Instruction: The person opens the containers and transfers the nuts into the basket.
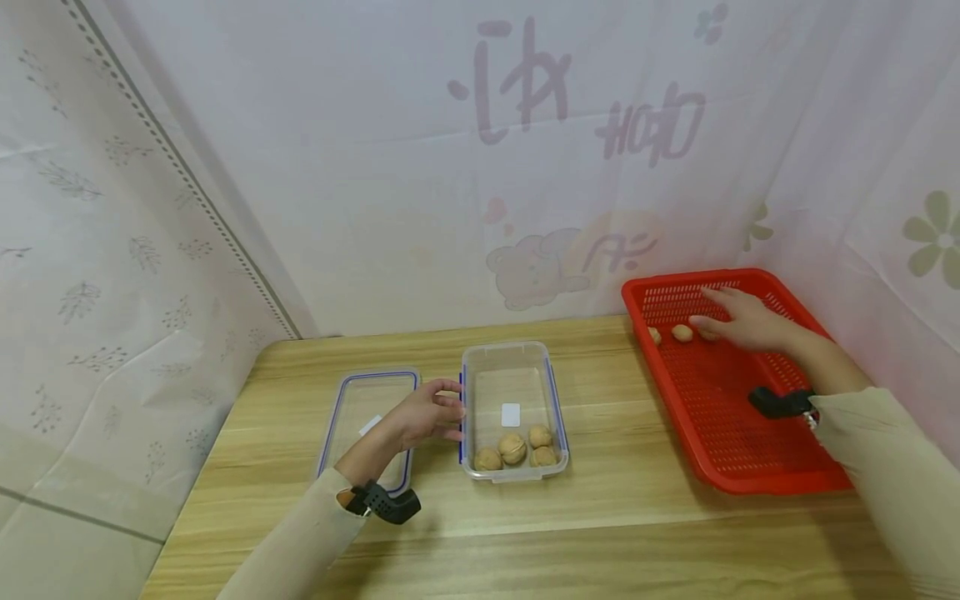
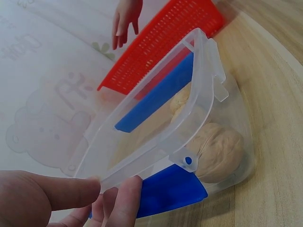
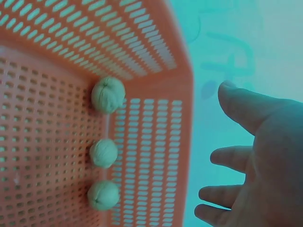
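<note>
My left hand (image 1: 429, 414) is at the left side of a clear plastic food container (image 1: 513, 372), its fingertips touching the blue side latch (image 2: 173, 191) and the thumb tip right at the rim. Several walnuts (image 1: 513, 448) lie at the container's near end. Over the far end of a red plastic basket (image 1: 720, 400) is my right hand (image 1: 750, 321), its fingers spread with nothing between them. Three walnuts (image 3: 103, 153) rest in the basket along its far wall, below that hand.
A clear lid (image 1: 378, 382) with a blue seal lies left of the container, partly hidden by my left forearm. All stand on a wooden table (image 1: 600, 533). A printed curtain (image 1: 375, 167) hangs behind the table and at both sides.
</note>
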Motion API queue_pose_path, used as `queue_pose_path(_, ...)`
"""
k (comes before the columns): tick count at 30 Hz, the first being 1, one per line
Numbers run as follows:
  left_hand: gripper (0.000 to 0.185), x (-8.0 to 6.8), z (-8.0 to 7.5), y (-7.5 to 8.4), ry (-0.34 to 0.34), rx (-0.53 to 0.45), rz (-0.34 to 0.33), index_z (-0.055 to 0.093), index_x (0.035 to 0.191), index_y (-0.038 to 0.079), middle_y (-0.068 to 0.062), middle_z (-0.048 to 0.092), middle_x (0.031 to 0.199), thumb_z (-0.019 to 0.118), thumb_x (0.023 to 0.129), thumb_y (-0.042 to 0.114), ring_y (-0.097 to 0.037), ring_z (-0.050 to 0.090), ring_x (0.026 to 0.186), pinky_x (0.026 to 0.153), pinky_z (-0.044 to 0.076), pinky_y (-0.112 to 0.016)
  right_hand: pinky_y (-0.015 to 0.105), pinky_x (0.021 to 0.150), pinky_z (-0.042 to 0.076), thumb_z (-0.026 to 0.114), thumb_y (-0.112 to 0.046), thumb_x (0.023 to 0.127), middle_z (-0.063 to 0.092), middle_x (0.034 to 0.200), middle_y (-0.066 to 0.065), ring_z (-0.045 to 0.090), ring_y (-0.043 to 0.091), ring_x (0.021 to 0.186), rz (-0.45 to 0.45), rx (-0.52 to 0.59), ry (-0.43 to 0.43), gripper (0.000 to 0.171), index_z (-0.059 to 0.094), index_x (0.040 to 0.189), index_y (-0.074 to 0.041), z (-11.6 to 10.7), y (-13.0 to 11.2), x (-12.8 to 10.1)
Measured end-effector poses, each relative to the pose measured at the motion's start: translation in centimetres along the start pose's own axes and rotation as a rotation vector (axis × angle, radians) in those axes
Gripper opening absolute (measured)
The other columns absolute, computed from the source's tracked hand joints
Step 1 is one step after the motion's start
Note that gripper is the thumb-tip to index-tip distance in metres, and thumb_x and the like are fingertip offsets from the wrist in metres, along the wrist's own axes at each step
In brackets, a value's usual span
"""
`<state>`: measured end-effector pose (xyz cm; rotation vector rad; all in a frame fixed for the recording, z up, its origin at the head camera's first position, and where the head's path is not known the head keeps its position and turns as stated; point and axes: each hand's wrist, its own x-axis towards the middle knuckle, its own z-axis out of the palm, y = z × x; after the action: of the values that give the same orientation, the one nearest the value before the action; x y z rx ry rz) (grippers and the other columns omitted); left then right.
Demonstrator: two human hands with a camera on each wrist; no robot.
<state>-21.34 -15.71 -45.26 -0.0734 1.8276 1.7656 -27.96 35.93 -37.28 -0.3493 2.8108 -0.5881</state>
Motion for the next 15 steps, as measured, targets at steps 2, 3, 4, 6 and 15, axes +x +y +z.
queue_pose_path(2,0.047,0.0,0.0,0.0,0.001,0.001,-0.001,0.038,0.141,-0.007,-0.013,0.054,0.105,0.055,0.098,-0.012,-0.02,0.059,0.086,0.076,0.065,-0.036,0.081,0.111,0.015,0.057,-0.041,0.104,0.016,0.153,0.046,0.012,0.063,0.141,-0.01,-0.011,0.004,0.081,0.022,0.155,0.011,0.0,-0.7,-0.3)
queue_pose_path(3,0.047,0.0,0.0,0.0,0.003,0.001,-0.002,0.038,0.142,-0.007,-0.013,0.054,0.105,0.055,0.098,-0.012,-0.02,0.059,0.086,0.076,0.065,-0.036,0.082,0.11,0.015,0.058,-0.04,0.104,0.016,0.153,0.046,0.012,0.063,0.141,-0.017,-0.016,0.006,0.081,0.022,0.155,0.011,0.1,-1.0,-0.4)
queue_pose_path(4,0.047,0.0,0.0,0.0,0.002,0.002,-0.002,0.038,0.142,-0.007,-0.013,0.054,0.105,0.055,0.099,-0.012,-0.02,0.059,0.086,0.076,0.065,-0.036,0.082,0.11,0.015,0.059,-0.04,0.103,0.015,0.153,0.046,0.012,0.063,0.141,-0.026,-0.021,0.009,0.081,0.023,0.155,0.011,0.1,-1.3,-0.5)
queue_pose_path(6,0.047,0.0,0.0,0.0,0.002,0.003,-0.001,0.037,0.142,-0.007,-0.013,0.054,0.106,0.055,0.098,-0.012,-0.02,0.059,0.086,0.076,0.065,-0.036,0.082,0.11,0.015,0.06,-0.041,0.102,0.014,0.154,0.046,0.011,0.063,0.141,-0.034,-0.016,0.009,0.083,0.022,0.156,0.01,0.3,-1.8,-0.8)
queue_pose_path(15,0.048,-0.1,0.0,0.0,0.0,0.013,0.003,0.036,0.143,-0.007,-0.014,0.055,0.107,0.055,0.099,-0.011,-0.02,0.06,0.087,0.077,0.065,-0.037,0.084,0.108,0.014,0.061,-0.044,0.102,0.011,0.158,0.041,0.007,0.062,0.143,-0.084,0.007,0.008,0.083,0.023,0.158,0.005,0.7,-4.0,-1.8)
